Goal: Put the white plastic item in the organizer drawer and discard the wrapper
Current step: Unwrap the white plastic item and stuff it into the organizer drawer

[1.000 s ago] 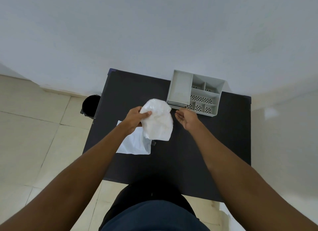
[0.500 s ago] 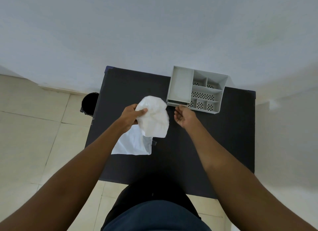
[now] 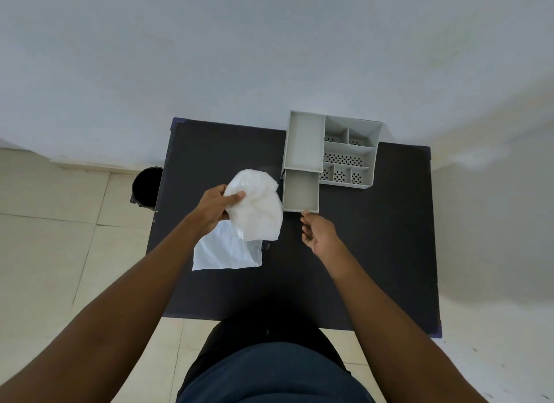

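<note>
Drawer [image 3: 300, 191] now pulled out of organizer [image 3: 347, 150]; right hand [image 3: 318, 234] pinching its front edge, left hand [image 3: 216, 206] gripping white plastic item [image 3: 257, 207].

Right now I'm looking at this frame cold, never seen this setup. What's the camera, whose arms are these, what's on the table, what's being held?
There is no robot here: these are a person's two bare arms, filmed by one wide-angle camera worn on their head, looking forward and down.

A black table stands against a pale wall. On its far side sits a grey organizer with several open compartments, some with perforated floors. Its drawer is pulled out toward the person and looks empty.

The left hand holds up a crumpled white plastic item. Below it, a flat clear wrapper lies on the table. The right hand has its fingertips at the drawer's front edge; whether it grips that edge is hard to tell.

A black bin stands on the tiled floor, left of the table.
</note>
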